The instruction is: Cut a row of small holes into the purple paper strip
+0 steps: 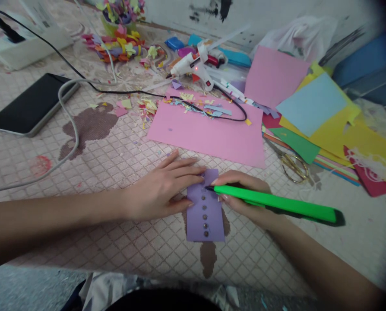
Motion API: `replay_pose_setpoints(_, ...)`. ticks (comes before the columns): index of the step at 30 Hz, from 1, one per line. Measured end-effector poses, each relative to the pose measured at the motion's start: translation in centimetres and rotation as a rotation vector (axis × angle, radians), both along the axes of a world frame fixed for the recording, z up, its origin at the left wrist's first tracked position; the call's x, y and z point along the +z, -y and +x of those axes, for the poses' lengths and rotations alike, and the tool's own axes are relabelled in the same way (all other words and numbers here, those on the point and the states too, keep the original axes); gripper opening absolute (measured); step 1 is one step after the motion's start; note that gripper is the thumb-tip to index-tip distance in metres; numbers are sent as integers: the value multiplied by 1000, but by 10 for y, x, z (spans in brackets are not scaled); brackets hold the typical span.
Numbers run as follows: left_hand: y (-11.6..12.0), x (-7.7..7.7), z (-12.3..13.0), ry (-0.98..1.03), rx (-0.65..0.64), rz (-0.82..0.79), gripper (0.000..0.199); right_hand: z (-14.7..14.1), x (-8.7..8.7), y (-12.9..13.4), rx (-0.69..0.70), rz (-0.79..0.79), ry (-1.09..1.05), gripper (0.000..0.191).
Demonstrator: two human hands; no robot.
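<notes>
A small purple card [194, 226] lies near the middle of the near edge of the surface [124, 244], a column of dark round dots [205, 217] running down it. The left hand [163, 185] is laid flat, fingers stretched out and slightly parted, its fingertips and thumb resting on the card's left side and gripping nothing. The right hand [245, 190] is closed around a green pen [277, 201], whose dark tip is at the upper part of the card; whether it touches the paper I cannot tell. Beyond the hands, toward the far edge, a pink sheet [202, 140] carries paper scraps [186, 101], with a white glue gun [186, 65] behind it. Gold-handled scissors [295, 166] lie toward the right edge, and a black-faced device [29, 103] toward the left edge
</notes>
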State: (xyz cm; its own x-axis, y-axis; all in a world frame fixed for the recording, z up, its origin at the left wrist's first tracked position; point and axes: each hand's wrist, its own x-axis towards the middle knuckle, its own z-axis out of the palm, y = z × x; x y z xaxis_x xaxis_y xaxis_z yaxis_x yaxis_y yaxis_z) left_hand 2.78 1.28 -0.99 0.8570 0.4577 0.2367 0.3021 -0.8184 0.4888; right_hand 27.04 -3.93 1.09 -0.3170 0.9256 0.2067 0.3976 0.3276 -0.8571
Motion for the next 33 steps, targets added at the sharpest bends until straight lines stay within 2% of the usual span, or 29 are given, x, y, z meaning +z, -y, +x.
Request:
replay_pose_setpoints(5, 0, 0, 0, 0, -6, 1, 48, 1, -6, 9, -114, -9, 0, 22)
replay_pose_setpoints(14, 1, 0, 0, 2, -1, -4, 49, -6, -10, 13, -142, 14, 47, 29)
replay_pose_setpoints(25, 1, 0, 1, 1, -4, 9, 49, -5, -10, 12, -95, 35, 63, 24)
replay_pose_setpoints(30, 1, -1, 0, -1, 1, 12, 49, -9, -4, 12, -78, 84, 99, 27)
replay_pose_setpoints(33, 0, -1, 0, -9, 9, 15, 48, -11, -2, 12, -19, 119, 113, 30)
